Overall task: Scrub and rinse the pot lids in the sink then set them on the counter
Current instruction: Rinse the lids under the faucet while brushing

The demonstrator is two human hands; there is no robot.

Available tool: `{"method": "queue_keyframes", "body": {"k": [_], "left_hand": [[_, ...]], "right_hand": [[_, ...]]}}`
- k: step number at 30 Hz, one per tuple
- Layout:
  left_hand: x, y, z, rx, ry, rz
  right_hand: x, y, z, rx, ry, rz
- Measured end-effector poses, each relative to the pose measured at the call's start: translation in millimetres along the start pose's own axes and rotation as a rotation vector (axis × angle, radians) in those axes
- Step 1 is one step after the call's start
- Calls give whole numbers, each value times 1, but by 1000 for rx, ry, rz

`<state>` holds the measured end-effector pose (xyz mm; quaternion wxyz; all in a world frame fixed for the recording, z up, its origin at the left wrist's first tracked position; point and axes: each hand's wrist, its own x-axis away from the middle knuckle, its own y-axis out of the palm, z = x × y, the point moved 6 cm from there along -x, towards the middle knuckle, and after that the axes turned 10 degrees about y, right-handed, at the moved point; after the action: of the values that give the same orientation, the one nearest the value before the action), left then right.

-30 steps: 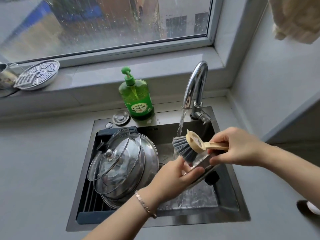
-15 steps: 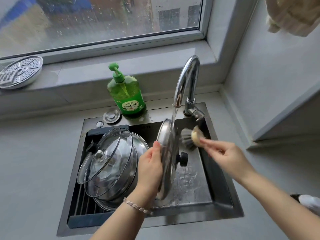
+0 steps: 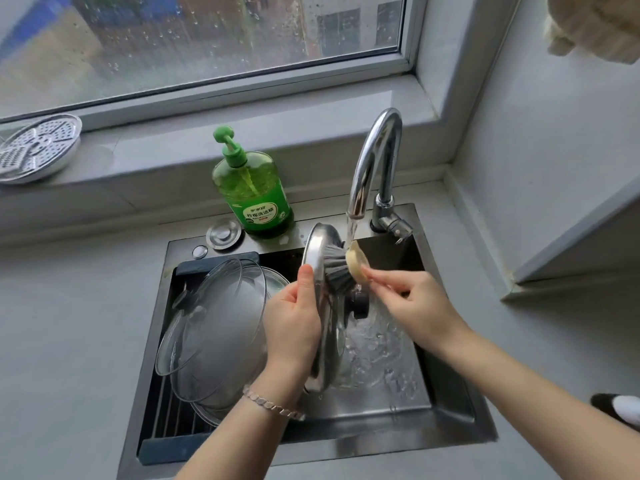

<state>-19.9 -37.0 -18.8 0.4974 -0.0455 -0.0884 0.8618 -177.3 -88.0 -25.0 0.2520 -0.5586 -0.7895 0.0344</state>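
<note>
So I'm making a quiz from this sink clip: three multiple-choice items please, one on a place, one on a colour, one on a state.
1. Where is the green soap bottle? A on the back ledge of the sink, left of the faucet; B in the basin; C on the windowsill.
2. The bristles of the dish brush are: A green; B grey; C red.
3. The steel lid is: A flat on the counter; B under the glass lids; C held on edge by the left hand.
Answers: 1 A, it stands on the steel ledge; 2 B, a grey fan presses the lid; 3 C, the hand grips its rim.
</note>
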Motion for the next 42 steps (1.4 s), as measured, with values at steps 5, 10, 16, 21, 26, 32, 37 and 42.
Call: {"method": "queue_keyframes", "body": {"k": [5,10,16,21,26,32,37,42], "left_hand": [[1,5,-7,16,-124,-34],[7,8,-17,46,-207,-63],[-1,-3,-9,121,-258,-28],[-1,-8,5,184,-248,-62],[-1,-10,1,276,-317,-80],[-1,-7,-8,311,-346,-91],[0,-4,-7,293,-359,-78],[-10,-17,-27,485,-544,207]], "right_hand": [[-12,1,3,1,15,82],[-17,-2,9,69,56,77],[0,9,2,74,-10,7],[-51,-15,16,126,142,78],[-77,-23,28,205,229,11],[-79,-23,0,141,80,21],[-79,-25,-4,205,149,42],[3,19,-25,311,-104,-49]]}}
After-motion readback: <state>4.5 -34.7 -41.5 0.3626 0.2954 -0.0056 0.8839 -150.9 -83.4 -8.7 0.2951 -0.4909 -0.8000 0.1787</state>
